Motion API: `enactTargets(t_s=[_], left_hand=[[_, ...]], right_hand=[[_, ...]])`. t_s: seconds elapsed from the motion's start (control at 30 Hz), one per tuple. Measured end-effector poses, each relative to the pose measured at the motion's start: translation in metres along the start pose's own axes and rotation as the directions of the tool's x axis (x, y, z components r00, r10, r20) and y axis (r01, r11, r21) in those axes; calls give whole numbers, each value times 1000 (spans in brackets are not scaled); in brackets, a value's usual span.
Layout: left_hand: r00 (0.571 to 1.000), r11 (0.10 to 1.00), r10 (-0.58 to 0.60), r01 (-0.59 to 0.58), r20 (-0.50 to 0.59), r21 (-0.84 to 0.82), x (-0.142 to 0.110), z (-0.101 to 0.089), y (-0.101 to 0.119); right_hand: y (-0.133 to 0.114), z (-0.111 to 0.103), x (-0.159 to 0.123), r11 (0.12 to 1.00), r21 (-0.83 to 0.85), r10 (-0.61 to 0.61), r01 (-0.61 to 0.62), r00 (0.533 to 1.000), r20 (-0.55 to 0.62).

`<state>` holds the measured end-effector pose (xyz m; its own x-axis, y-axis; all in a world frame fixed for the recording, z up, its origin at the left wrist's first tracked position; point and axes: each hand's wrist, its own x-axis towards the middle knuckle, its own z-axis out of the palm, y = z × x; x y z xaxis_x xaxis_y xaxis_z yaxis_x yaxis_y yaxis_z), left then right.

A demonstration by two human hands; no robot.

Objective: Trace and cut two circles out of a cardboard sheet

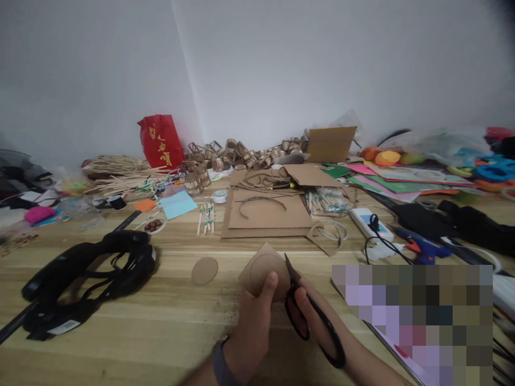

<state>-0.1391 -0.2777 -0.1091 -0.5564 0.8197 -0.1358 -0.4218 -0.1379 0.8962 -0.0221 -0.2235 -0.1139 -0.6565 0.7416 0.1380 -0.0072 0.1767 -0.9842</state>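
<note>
My left hand grips a brown cardboard piece with a circle drawn on it, thumb pressed on its lower part. My right hand is closed through the handles of black scissors, whose blades meet the right edge of the cardboard. A cut-out cardboard disc lies on the wooden table to the left of the held piece.
Flat cardboard sheets with curved offcuts lie beyond. A black strap headset rests at left. A power strip and blue glue gun are at right. Coloured papers, a red bag and small woven baskets line the back.
</note>
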Motion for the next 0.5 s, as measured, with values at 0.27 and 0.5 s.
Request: enactTargets(t_s=[0.27, 0.5], left_hand=[[1000, 1000, 9, -9, -9, 4, 0, 0, 0], [1000, 1000, -2, 2, 1, 4, 0, -1, 0]], right_hand=[[1, -2, 0, 1000, -6, -12, 12, 1000, -25], [2, -3, -1, 1000, -19, -14, 13, 999, -53]])
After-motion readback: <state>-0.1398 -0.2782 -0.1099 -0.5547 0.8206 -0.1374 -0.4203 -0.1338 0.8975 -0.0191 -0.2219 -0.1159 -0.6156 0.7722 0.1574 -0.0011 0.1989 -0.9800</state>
